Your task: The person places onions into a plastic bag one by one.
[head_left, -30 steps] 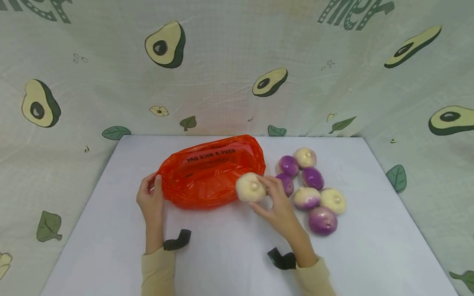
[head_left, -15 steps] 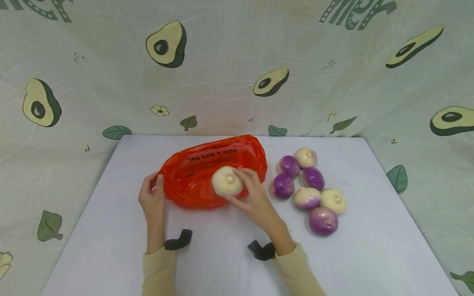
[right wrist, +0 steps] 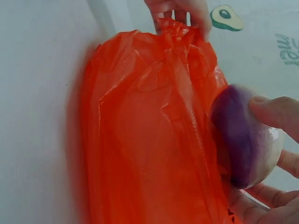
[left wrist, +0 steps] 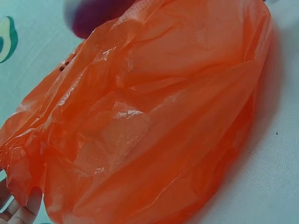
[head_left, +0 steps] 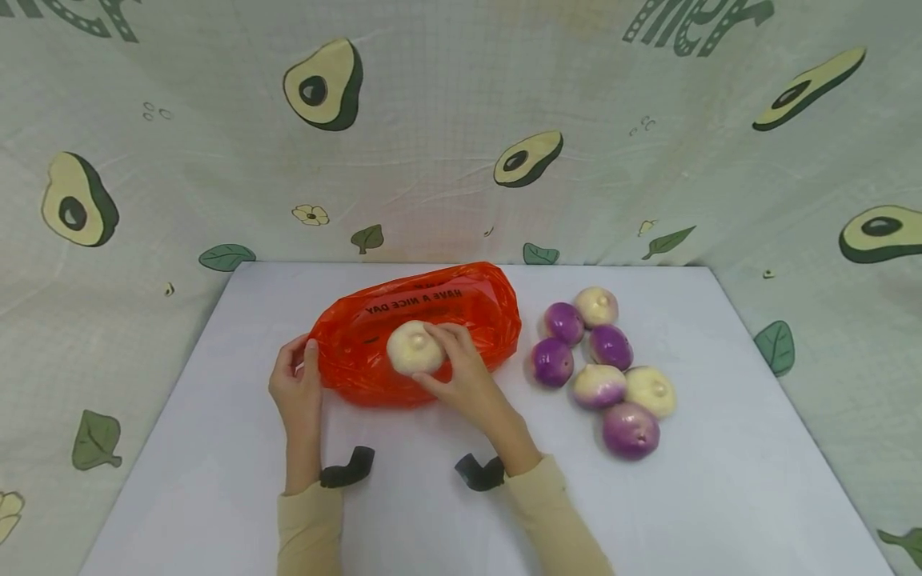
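A red plastic bag [head_left: 346, 376] lies with its mouth spread, printed lettering on the far inner side. My left hand [head_left: 297, 382] pinches the bag's left edge; in the left wrist view its fingertips [left wrist: 29, 207] show beside the gathered plastic. Over the bag's mouth, my right hand [head_left: 464, 376] holds a turnip [head_left: 415, 349] between thumb and fingers, pale side facing up. Seen from the right wrist, the turnip's [right wrist: 238, 135] purple side faces the bag, close to its rim. Whether the two touch I cannot tell.
Several more turnips [head_left: 611, 347], purple and white, lie in a loose group on the white table [head_left: 727, 480], right of the bag. Behind the table hangs a cloth [head_left: 432, 160] with an avocado print.
My right hand has carried the turnip leftward, from the bag's near right edge to above its mouth. My left hand keeps hold of the bag's left edge, nearly still.
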A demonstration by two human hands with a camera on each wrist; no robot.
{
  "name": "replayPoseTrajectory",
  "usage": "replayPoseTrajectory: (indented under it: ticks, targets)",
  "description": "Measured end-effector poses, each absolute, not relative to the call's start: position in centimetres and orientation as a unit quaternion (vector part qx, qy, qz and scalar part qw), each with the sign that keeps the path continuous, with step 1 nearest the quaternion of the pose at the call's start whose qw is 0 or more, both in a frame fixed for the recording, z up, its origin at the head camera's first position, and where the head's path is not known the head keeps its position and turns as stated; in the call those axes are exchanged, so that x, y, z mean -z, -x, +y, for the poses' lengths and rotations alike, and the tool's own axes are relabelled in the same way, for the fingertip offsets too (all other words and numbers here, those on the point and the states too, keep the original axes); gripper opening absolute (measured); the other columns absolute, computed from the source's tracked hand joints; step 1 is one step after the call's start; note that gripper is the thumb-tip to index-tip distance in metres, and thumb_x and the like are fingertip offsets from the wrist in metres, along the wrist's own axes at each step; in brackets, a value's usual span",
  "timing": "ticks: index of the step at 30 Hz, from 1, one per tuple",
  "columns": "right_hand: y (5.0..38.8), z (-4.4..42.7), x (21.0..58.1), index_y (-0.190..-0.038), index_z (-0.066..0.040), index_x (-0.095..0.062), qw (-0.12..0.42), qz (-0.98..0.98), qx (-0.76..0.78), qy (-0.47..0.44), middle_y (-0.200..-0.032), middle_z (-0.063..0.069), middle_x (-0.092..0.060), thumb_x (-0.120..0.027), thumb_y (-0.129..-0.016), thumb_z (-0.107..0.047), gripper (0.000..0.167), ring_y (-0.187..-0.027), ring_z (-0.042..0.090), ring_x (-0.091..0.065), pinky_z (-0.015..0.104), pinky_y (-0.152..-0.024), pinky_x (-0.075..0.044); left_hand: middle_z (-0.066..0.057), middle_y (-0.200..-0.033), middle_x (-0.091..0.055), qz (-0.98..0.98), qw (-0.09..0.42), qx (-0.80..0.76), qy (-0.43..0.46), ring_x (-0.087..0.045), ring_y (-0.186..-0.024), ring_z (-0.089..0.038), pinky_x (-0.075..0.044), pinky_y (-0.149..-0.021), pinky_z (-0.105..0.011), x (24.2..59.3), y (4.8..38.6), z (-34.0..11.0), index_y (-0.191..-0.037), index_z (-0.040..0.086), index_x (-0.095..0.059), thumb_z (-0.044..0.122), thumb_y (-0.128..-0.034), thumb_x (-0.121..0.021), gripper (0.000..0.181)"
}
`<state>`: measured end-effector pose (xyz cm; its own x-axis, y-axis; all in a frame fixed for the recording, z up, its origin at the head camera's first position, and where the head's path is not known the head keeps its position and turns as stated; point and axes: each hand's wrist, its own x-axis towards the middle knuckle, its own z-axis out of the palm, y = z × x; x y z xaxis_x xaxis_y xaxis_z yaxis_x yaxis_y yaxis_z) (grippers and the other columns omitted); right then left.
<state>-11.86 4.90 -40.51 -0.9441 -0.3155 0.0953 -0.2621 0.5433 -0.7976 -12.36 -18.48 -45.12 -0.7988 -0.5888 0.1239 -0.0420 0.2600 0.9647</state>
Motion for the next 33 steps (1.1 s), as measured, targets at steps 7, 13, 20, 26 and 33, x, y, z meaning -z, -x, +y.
replayPoseTrajectory:
  ticks: [7,13,20,26,33]
  targets:
    - [12.4,3.8,40.8,-0.141,-0.025,-0.038,0.064,0.886,0.429,0.163,-0.135,0.003,-0.036,-0.069,-0.082,-0.036,0.067,-0.125,0.022,-0.041,0.042,-0.098,-0.045,-0.002,-0.119,-0.061,-0.757,0.240,0.572,-0.204,-0.051,-0.097,-0.002,-0.044,-0.083,-0.006,45.0,12.2,-18.5,-0.121,0.014,-0.060,0.042,-0.0930,-0.051,0.040]
    - [13.1,2.6,41.1,-0.139,-0.023,-0.039,0.066,0.893,0.410,0.176,-0.131,0.003,-0.038,-0.069,-0.083,-0.036,0.065,-0.120,0.020,-0.043,0.040,-0.095,-0.048,-0.001,-0.119,-0.061,-0.759,0.244,0.566,-0.210,-0.052,-0.098,-0.002,-0.045,-0.086,-0.010,45.0,12.2,-18.4,-0.121,0.014,-0.060,0.044,-0.0925,-0.050,0.042]
    - [14.3,1.4,41.3,-0.126,-0.016,-0.051,0.067,0.914,0.364,0.168,-0.123,0.006,-0.048,-0.066,-0.086,-0.023,0.043,-0.113,0.020,-0.048,0.034,-0.095,-0.048,0.000,-0.119,-0.061,-0.759,0.245,0.565,-0.212,-0.053,-0.098,-0.003,-0.046,-0.089,-0.014,45.2,12.3,-18.5,-0.121,0.013,-0.059,0.046,-0.0916,-0.051,0.045]
    - [15.0,1.1,41.8,-0.113,-0.011,-0.060,0.058,0.924,0.338,0.169,-0.108,0.006,-0.058,-0.061,-0.088,-0.013,0.025,-0.099,0.019,-0.053,0.028,-0.090,-0.050,-0.002,-0.119,-0.061,-0.755,0.245,0.575,-0.200,-0.052,-0.097,-0.003,-0.045,-0.083,-0.007,44.9,12.2,-18.4,-0.121,0.014,-0.060,0.041,-0.0928,-0.051,0.040]
    - [15.0,1.4,42.0,-0.114,-0.010,-0.060,0.040,0.919,0.348,0.179,-0.109,0.005,-0.059,-0.059,-0.090,-0.014,0.024,-0.102,0.019,-0.055,0.029,-0.091,-0.050,-0.003,-0.116,-0.062,-0.756,0.253,0.570,-0.200,-0.052,-0.095,-0.002,-0.044,-0.078,-0.004,45.0,12.3,-18.4,-0.120,0.013,-0.061,0.039,-0.0934,-0.051,0.039]
